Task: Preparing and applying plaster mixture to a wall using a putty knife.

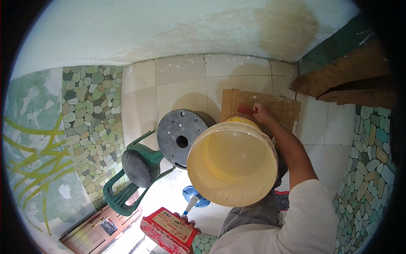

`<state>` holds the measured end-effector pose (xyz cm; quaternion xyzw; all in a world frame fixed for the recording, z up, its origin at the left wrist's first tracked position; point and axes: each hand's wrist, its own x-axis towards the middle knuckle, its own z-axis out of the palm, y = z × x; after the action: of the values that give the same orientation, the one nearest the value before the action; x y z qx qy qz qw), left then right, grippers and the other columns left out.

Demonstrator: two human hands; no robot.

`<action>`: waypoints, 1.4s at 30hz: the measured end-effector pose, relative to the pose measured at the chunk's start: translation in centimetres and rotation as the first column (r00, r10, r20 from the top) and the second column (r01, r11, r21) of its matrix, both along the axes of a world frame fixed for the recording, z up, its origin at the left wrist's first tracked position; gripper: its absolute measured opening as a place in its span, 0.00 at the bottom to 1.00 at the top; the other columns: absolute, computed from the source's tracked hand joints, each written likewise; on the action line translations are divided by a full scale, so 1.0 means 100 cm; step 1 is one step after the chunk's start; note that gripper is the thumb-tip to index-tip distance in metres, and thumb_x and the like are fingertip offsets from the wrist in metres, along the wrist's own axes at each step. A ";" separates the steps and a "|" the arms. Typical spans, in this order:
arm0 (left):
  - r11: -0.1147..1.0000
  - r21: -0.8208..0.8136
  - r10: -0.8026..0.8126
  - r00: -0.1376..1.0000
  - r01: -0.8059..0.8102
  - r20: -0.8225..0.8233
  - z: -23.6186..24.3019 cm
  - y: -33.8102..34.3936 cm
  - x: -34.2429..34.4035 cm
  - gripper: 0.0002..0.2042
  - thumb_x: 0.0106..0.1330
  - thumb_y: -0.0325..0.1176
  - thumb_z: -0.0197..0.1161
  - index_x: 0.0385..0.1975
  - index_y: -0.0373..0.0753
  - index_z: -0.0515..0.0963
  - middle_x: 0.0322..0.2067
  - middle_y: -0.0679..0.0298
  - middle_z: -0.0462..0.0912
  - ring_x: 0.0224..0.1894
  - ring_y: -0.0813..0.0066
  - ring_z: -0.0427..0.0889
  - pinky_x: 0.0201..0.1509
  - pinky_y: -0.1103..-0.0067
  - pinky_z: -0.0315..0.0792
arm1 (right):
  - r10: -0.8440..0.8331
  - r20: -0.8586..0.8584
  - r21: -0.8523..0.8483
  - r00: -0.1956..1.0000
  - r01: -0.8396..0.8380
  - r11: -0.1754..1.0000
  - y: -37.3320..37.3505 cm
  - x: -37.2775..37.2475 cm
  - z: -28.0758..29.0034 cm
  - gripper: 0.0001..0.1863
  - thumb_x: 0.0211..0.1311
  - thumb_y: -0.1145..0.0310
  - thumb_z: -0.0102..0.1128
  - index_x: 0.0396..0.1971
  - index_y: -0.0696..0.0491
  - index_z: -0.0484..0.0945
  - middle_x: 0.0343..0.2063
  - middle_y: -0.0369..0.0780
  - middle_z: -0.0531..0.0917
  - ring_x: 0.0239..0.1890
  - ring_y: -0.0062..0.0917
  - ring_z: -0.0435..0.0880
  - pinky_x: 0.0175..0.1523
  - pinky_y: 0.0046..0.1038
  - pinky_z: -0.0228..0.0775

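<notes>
Looking down, I describe what my two hands have.

Right hand: my right hand (261, 113) is stretched forward past the bucket, and the fingers are closed on a small red scraper (246, 110). It presses on a brown cardboard sheet (270, 106) that lies on the pale floor tiles (182, 91).

Scraper, how it handles: I judge it light and stiff, a thin flat blade. It is best held at the thick back edge, where my fingers are now; the thin edge can cut or bend.

Scraper and fingers: the red part shows to the left of my knuckles, touching them. How far the fingers wrap under it I cannot tell.

Left hand: my left hand (186, 222) is low in the picture, the fingers clamped on the top edge of a red box (167, 230) with a white label. Only the fingertips show over the edge.

Box, how it handles: it seems to me thin card, light, easy to crush, so a grip on the edges is better than on the flat face.

Bucket: a big cream bucket (232, 163) stands between my arms, close under my head. Its inside looks smeared and slippery.

Around: a grey round disc (181, 133) with holes leans just left of the bucket. A green plastic chair (135, 178) stands further left. A blue funnel-like thing (195, 198) is below the bucket.
</notes>
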<state>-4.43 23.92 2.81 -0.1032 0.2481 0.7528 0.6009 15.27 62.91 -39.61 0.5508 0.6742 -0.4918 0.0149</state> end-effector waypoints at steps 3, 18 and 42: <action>0.998 0.064 0.001 1.000 -0.002 0.014 0.004 -0.004 0.003 0.37 0.58 0.49 0.65 0.65 0.43 0.57 0.55 0.56 0.69 0.57 0.52 0.68 0.57 0.47 0.64 | -0.023 -0.236 0.121 0.971 0.052 0.991 -0.012 0.006 0.037 0.08 0.43 0.73 0.60 0.25 0.55 0.71 0.24 0.46 0.77 0.29 0.39 0.79 0.34 0.39 0.68; 0.939 0.318 0.068 0.979 -0.128 0.192 -0.017 -0.112 -0.007 0.38 0.62 0.61 0.49 0.66 0.42 0.56 0.59 0.50 0.64 0.60 0.43 0.64 0.60 0.40 0.57 | -0.104 -0.456 0.480 0.884 0.343 0.807 -0.066 0.080 0.311 0.07 0.54 0.76 0.59 0.31 0.56 0.72 0.24 0.37 0.74 0.27 0.21 0.71 0.36 0.25 0.68; 0.762 0.330 0.563 0.822 -0.557 0.085 0.031 -0.269 -0.096 0.29 0.67 0.59 0.42 0.59 0.45 0.67 0.52 0.60 0.75 0.52 0.61 0.77 0.57 0.62 0.71 | -0.551 -0.692 -0.673 0.466 -0.143 0.725 -0.215 -0.139 0.406 0.10 0.65 0.68 0.53 0.44 0.53 0.74 0.37 0.40 0.82 0.33 0.27 0.82 0.20 0.18 0.69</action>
<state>-14.01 -3.03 5.93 -0.0597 0.0777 0.9297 0.3549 1.35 41.42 1.03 0.2678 0.2928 -0.8962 -0.1985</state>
